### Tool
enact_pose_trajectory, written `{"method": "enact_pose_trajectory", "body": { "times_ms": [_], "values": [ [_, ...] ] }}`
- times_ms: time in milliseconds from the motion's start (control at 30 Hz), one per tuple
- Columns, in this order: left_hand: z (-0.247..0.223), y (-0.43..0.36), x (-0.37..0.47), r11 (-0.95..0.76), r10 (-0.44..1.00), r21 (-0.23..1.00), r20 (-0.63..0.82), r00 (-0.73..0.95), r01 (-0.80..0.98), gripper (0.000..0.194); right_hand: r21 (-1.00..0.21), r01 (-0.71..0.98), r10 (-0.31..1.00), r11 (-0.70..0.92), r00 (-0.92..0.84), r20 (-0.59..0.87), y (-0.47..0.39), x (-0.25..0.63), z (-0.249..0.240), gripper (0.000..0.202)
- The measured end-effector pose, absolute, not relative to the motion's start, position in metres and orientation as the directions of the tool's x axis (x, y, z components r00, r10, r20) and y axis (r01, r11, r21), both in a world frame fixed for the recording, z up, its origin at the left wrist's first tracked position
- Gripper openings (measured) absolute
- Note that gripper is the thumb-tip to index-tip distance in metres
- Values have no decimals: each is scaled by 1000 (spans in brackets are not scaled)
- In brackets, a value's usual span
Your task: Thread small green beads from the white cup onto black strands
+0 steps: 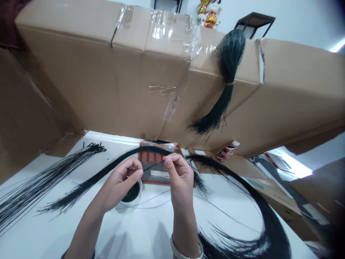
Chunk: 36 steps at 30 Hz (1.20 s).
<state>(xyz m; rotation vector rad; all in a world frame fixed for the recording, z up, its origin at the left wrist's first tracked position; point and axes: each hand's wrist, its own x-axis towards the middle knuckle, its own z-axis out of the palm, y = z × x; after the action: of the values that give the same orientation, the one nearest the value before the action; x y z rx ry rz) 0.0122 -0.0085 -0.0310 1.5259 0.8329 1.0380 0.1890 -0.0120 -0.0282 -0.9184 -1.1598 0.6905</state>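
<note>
A thin dark strand carrying small dark green beads (150,167) stretches between my two hands above the table. My left hand (121,181) has thumb and forefinger pinched at its left end. At the other end, the fingertips of my right hand (180,174) press together on the strand. Just below my left hand stands a white cup (140,190), partly covered by that hand, with tiny dark green pieces (131,193) in it. Loose thin strands curve over the table below both hands.
Bundles of dark strands lie left (59,180), behind my hands (118,158), and right (272,219). Another bundle (229,72) hangs over the cardboard wall (107,90). A red-and-white bottle (228,151) and an orange-brown patterned box (151,156) are at the back of the white table (142,233).
</note>
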Motion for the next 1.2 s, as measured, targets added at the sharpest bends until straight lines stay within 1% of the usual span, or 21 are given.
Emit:
{"method": "enact_pose_trajectory", "body": {
  "times_ms": [133,367,500,667,900,1067,1200],
  "values": [
    [-30,-11,13,-216,917,976,193,350,27,25,-868,2,830,497,290,476,-12,187,-29,23],
    [-31,-12,16,-204,934,979,186,305,28,25,-867,7,827,499,296,478,-13,186,-31,20],
    [-31,-11,18,-178,948,984,166,273,20,30,-862,2,824,507,293,485,-15,185,-27,20],
    [-33,-10,19,-182,972,983,179,154,6,39,-857,19,818,514,291,497,-19,183,-24,20],
    [-30,-9,18,-214,968,976,218,124,-46,33,-862,-1,824,507,293,485,-16,182,-28,19],
    [-33,-11,16,-161,970,972,187,155,-171,36,-858,-15,825,514,283,490,-17,182,-28,18],
    [-34,-11,16,-137,974,968,170,150,-212,35,-859,-25,829,512,276,486,-18,182,-29,18]
  ]
}}
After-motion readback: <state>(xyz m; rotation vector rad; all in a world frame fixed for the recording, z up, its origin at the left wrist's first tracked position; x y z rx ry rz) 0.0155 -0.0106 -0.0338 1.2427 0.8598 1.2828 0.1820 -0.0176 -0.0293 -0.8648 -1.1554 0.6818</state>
